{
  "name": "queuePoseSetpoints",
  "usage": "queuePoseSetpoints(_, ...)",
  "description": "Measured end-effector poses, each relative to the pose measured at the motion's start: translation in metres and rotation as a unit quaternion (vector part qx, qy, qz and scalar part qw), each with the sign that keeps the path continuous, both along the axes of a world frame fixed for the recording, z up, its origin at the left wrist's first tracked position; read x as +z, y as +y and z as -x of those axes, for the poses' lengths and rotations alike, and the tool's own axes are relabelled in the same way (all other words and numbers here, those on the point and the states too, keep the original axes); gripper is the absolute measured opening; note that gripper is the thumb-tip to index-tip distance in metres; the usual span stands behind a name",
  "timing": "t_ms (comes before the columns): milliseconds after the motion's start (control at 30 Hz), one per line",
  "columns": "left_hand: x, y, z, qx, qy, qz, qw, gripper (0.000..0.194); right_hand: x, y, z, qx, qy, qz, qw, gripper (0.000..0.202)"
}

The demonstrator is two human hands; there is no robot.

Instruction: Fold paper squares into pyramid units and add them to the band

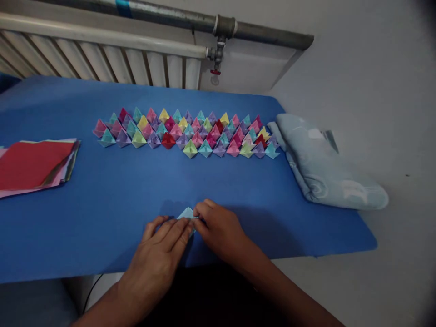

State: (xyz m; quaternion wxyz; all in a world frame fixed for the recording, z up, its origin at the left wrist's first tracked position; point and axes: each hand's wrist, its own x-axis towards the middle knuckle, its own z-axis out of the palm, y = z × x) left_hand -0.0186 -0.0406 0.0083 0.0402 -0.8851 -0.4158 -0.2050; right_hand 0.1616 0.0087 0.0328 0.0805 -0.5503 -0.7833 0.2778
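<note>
A small light blue folded paper (186, 213) lies on the blue table top near its front edge, partly covered by my hands. My left hand (161, 243) rests flat over its left and lower part, fingers stretched out and pressing it down. At its right edge, my right hand (218, 227) pinches the paper between thumb and curled fingers. Farther back stand rows of small folded paper boats (168, 141) in pink, blue, purple, yellow, green and red, packed close together.
A stack of coloured paper sheets (34, 163), red on top, lies at the left. A folded grey-green patterned cloth (316, 159) sits at the right end of the table (119, 190). Behind the table are a white radiator (136, 63) and a metal pipe (177, 16) with a valve.
</note>
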Motion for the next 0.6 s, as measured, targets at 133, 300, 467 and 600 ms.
queuePoseSetpoints(133,-0.006,-0.001,-0.006,0.002,0.006,0.001,1.000,0.041,0.000,-0.002,-0.002,0.011,-0.008,-0.010,1.000,0.006)
queuePoseSetpoints(300,0.001,0.008,-0.005,-0.008,0.013,0.014,1.000,0.034,-0.003,-0.005,-0.017,0.014,0.005,-0.056,0.998,0.005)
queuePoseSetpoints(467,0.017,0.043,-0.015,-0.063,0.101,0.099,0.988,0.027,-0.009,-0.005,-0.032,-0.043,0.112,-0.041,0.992,0.019)
queuePoseSetpoints(600,0.027,0.073,-0.025,-0.073,0.116,0.154,0.979,0.017,-0.012,-0.008,-0.039,-0.090,0.177,-0.024,0.980,0.025)
